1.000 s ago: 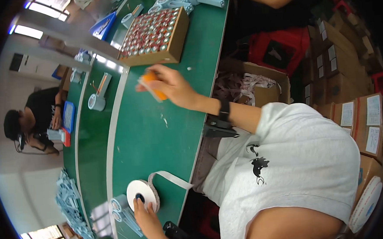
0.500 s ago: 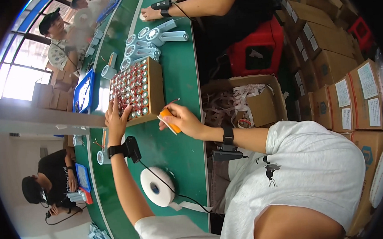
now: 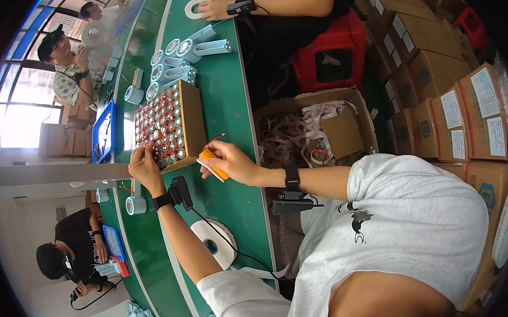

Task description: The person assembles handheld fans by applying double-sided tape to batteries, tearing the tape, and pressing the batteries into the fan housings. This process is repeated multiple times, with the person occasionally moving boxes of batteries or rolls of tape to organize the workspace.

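My right hand (image 3: 235, 163) is closed around an orange battery (image 3: 215, 165) with a pale strip along one side. A thin wire lead (image 3: 215, 138) with a small plug sticks out from the battery. My left hand (image 3: 144, 169) is at the near left corner of a cardboard box (image 3: 193, 118), its fingertips drawn together in a pinch. Whatever is between those fingertips is too small to make out. Rows of round battery cells (image 3: 161, 126) with silver ends and red wires fill the box.
Light-blue fan housings (image 3: 186, 52) with handles lie beyond the box. A white tape roll (image 3: 213, 244) lies on the green table (image 3: 242, 211). At left is a blue tray (image 3: 104, 132); right of the table, a carton (image 3: 351, 95) of scrap strips. A co-worker's hand (image 3: 214, 9) holds another roll.
My left hand has gone from spread fingers over the cells to a pinch at the box's corner. My right hand still holds the battery. The whole view has shifted slightly.
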### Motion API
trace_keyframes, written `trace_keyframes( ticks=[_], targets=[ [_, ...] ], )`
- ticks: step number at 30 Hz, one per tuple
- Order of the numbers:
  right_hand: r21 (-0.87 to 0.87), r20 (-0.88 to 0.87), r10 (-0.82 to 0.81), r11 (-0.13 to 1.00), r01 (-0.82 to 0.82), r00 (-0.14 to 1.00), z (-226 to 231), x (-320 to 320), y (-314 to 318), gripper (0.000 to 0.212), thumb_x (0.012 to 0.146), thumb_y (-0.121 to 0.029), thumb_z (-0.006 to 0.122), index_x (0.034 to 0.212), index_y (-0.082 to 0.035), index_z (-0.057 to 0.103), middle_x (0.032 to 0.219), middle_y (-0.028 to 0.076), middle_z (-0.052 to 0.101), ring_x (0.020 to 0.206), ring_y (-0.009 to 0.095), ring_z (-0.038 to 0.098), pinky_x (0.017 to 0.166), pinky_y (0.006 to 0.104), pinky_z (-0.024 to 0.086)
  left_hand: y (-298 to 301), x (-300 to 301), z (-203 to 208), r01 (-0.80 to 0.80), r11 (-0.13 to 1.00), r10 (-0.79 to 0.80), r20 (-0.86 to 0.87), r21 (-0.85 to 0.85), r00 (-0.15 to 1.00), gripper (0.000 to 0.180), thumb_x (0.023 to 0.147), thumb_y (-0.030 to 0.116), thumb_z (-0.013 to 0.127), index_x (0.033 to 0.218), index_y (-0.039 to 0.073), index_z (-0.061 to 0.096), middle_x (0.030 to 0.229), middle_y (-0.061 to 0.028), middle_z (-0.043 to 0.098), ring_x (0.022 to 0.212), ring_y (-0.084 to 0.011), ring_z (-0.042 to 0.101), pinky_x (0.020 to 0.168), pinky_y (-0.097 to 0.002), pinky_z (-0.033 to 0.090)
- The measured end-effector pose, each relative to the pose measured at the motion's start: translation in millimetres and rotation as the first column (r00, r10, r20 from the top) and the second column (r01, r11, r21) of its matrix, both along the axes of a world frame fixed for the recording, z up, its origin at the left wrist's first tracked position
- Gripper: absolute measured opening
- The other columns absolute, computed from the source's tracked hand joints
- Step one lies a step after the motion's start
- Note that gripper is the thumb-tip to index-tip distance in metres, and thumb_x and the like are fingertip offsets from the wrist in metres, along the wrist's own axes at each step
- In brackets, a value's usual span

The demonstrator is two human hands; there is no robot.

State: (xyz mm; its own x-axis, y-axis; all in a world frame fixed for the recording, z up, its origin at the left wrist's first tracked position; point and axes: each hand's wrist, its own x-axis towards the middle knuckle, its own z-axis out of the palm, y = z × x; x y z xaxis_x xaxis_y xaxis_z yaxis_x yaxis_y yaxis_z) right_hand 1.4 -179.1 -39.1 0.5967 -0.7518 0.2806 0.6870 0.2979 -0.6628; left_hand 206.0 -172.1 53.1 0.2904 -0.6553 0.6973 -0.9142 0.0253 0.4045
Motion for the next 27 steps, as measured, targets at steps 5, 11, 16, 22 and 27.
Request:
trace_keyframes(
  ticks=[5, 11, 16, 22, 27],
  targets=[
    [-0.009, -0.03, 0.035, 0.999, -0.035, 0.999, 3.0, 3.4, -13.6, 0.021, 0.089, -0.014, 0.05, 0.101, 0.003, 0.046, 0.082, 0.009, 0.059, 0.073, 0.018, 0.062, 0.067, 0.0267, 0.049, -6.2, 4.1, 0.3, -0.094, 0.996, 0.094, 0.032, -0.001, 0.995, 0.013, 0.076, 0.009, 0.065, 0.081, -0.003, 0.066, 0.069, -0.0067, 0.062, 0.058, -0.0087, 0.051, 0.053, -0.0241, 0.04],
    [0.04, -0.024, 0.053, 0.998, -0.052, 0.998, 6.0, 5.0, -26.1, 0.021, 0.089, -0.015, 0.051, 0.099, 0.002, 0.046, 0.08, 0.009, 0.058, 0.071, 0.018, 0.062, 0.066, 0.0266, 0.049, -15.8, 3.7, -1.1, -0.087, 0.995, 0.085, -0.043, -0.05, 0.995, 0.014, 0.078, 0.011, 0.065, 0.081, -0.003, 0.067, 0.062, -0.0005, 0.058, 0.053, -0.0041, 0.044, 0.047, -0.0205, 0.033],
    [0.058, -0.024, 0.048, 0.997, -0.046, 0.999, 7.1, 9.1, -29.5, 0.017, 0.088, -0.011, 0.05, 0.096, 0.004, 0.047, 0.082, 0.009, 0.056, 0.07, 0.014, 0.059, 0.063, 0.027, 0.051, -17.0, 2.5, 14.0, -0.017, 0.99, 0.023, 0.042, -0.141, 0.999, 0.015, 0.08, 0.012, 0.065, 0.084, -0.002, 0.067, 0.061, 0.0005, 0.058, 0.051, -0.0025, 0.045, 0.044, -0.0175, 0.033],
    [0.04, -0.04, 0.062, 0.997, -0.061, 0.997, 0.2, 10.9, -28.4, 0.02, 0.089, -0.015, 0.051, 0.099, 0.002, 0.045, 0.081, 0.009, 0.058, 0.071, 0.018, 0.062, 0.065, 0.0265, 0.048, -2.8, -7.5, 31.5, 0.048, 0.982, -0.108, -0.337, -0.18, 0.935, 0.015, 0.083, 0.011, 0.061, 0.088, -0.003, 0.065, 0.066, -0.0024, 0.06, 0.055, -0.0052, 0.051, 0.045, -0.0176, 0.039],
    [0.031, -0.045, 0.073, 0.997, -0.072, 0.996, 5.1, 8.4, -26.8, 0.02, 0.089, -0.014, 0.051, 0.099, 0.003, 0.045, 0.082, 0.01, 0.058, 0.071, 0.019, 0.062, 0.066, 0.0271, 0.049, 24.0, -7.0, 72.4, -0.049, 0.978, -0.006, -0.259, -0.204, 0.966, 0.017, 0.086, 0.011, 0.058, 0.09, -0.004, 0.063, 0.075, -0.0054, 0.062, 0.06, -0.0071, 0.055, 0.047, -0.0179, 0.043]
  ],
)
